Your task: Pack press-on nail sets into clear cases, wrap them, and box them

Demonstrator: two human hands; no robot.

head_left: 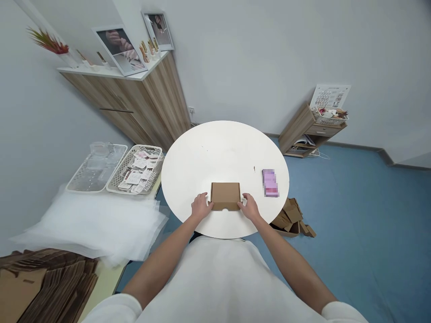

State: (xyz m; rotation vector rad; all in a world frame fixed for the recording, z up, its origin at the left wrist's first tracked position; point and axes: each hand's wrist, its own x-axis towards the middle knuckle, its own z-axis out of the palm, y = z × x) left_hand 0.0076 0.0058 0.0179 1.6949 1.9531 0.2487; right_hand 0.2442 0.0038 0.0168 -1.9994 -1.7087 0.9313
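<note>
A small brown cardboard box (225, 194) lies closed on the round white table (222, 148), near its front edge. At the box's left front corner is my left hand (201, 206), its thumb touching the cardboard and its fingers curved along the left side. My right hand (249, 207) mirrors it at the right front corner, thumb against the box. Between them the two hands hold the box. Right of my right hand lies a pink-purple item (270, 183), blurred out so that its kind cannot be made out.
Left of the table stand a white basket of cards (134, 172), a basket with clear plastic pieces (97, 168), a stack of translucent sheets (97, 224) and flattened cardboard (50, 287). A box of cardboard scraps (289, 217) is on the floor at right. Cabinets (134, 107) line the wall.
</note>
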